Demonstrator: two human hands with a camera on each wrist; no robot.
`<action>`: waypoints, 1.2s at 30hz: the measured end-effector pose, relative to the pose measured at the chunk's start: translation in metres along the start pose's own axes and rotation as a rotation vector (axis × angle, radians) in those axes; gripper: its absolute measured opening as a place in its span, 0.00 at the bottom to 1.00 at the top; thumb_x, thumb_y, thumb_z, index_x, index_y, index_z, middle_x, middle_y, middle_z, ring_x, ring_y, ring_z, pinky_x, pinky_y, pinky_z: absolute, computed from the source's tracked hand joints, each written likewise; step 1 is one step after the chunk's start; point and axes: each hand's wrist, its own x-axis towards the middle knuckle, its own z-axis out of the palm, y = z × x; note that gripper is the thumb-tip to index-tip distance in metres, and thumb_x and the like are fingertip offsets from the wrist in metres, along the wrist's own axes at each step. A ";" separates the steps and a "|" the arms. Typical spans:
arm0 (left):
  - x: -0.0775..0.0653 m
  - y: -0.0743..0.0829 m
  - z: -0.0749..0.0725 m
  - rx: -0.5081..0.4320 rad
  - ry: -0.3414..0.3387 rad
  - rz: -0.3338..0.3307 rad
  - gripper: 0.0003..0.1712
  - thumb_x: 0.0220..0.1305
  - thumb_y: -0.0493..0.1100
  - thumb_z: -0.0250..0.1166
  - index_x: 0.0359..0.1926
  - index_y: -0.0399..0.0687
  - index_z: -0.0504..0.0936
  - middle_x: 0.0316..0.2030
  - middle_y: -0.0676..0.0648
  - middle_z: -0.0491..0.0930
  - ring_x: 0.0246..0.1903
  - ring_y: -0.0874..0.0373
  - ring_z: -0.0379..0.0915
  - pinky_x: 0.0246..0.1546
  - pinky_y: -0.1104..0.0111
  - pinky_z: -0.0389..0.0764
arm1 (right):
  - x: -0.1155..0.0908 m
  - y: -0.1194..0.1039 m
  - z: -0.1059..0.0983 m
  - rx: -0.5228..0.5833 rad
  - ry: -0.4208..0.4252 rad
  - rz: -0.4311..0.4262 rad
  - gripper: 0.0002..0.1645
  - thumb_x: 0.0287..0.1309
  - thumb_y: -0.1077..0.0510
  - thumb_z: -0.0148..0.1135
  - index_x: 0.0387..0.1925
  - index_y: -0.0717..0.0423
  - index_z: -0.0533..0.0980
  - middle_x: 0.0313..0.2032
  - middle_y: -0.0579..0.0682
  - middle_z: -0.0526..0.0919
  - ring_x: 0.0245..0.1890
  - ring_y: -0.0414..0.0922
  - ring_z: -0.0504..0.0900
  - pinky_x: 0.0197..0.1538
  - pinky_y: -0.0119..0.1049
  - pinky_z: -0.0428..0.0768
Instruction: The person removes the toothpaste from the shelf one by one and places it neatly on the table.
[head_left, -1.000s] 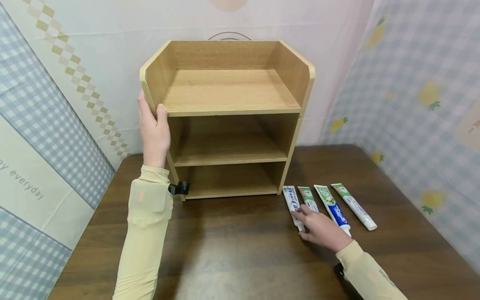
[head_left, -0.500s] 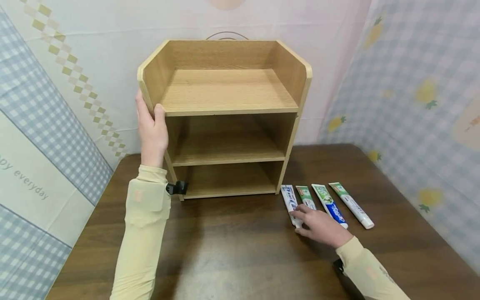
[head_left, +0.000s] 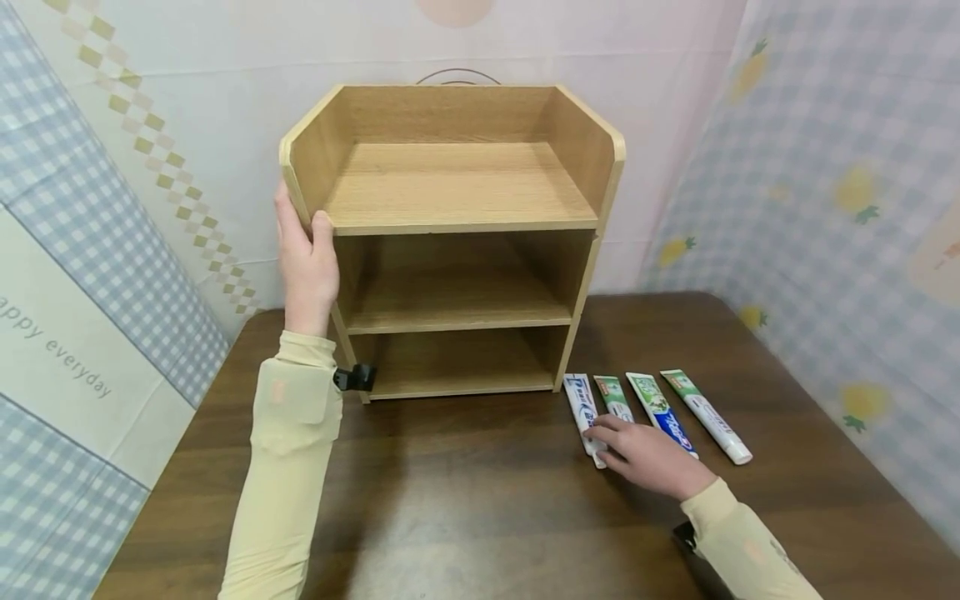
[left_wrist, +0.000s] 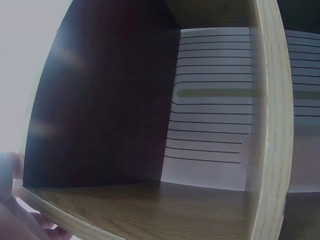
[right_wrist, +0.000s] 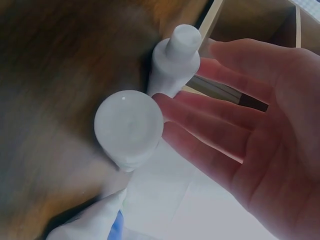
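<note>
A light wooden shelf unit [head_left: 457, 225] stands on the table. My left hand [head_left: 309, 267] grips its left side panel, with the thumb at the front edge. My right hand [head_left: 648, 458] hovers low over the toothpaste tubes to the right, fingertips at the leftmost tube [head_left: 581, 407], which is white and blue. Its narrow white cap [right_wrist: 184, 42] lies beside the fingers in the right wrist view, and a wider cap [right_wrist: 129, 125] is at the fingertips. The hand partly covers a green and white tube [head_left: 613, 396] and a green, white and blue tube [head_left: 660, 408].
At the far right lies another green and white toothpaste tube [head_left: 707, 417]. The dark brown table [head_left: 465, 500] runs forward to a pale patterned cloth backdrop [head_left: 675, 83]. Two lower compartments of the unit face the front, below its open top.
My right hand has drawn slightly rightward, so the leftmost tube's cap end shows more. The left hand keeps its place on the shelf unit. The head view has shifted a little.
</note>
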 end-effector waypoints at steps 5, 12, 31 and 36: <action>0.001 -0.001 -0.001 -0.013 -0.003 -0.005 0.32 0.69 0.40 0.44 0.73 0.57 0.55 0.69 0.49 0.63 0.63 0.60 0.61 0.66 0.68 0.60 | 0.001 -0.003 0.000 -0.006 0.031 -0.009 0.13 0.59 0.60 0.62 0.46 0.57 0.81 0.44 0.51 0.82 0.37 0.42 0.84 0.39 0.38 0.81; 0.005 -0.006 -0.006 -0.012 -0.017 -0.030 0.34 0.69 0.40 0.43 0.75 0.56 0.52 0.70 0.47 0.60 0.64 0.59 0.59 0.67 0.69 0.58 | 0.002 -0.004 0.005 0.005 0.038 -0.001 0.14 0.59 0.59 0.62 0.47 0.57 0.81 0.44 0.50 0.83 0.38 0.43 0.84 0.40 0.38 0.81; -0.010 0.033 -0.005 -0.037 -0.024 -0.016 0.33 0.67 0.35 0.42 0.73 0.45 0.54 0.69 0.42 0.61 0.64 0.56 0.60 0.67 0.68 0.59 | 0.006 -0.002 -0.003 -0.071 0.095 0.005 0.11 0.57 0.58 0.64 0.42 0.55 0.82 0.36 0.45 0.82 0.31 0.40 0.82 0.36 0.36 0.80; -0.004 0.015 -0.004 -0.009 -0.013 -0.025 0.33 0.68 0.36 0.43 0.74 0.49 0.54 0.70 0.45 0.61 0.64 0.57 0.60 0.67 0.68 0.59 | 0.003 -0.002 -0.007 -0.073 0.102 0.009 0.10 0.57 0.58 0.65 0.41 0.54 0.81 0.34 0.44 0.80 0.27 0.34 0.77 0.32 0.32 0.77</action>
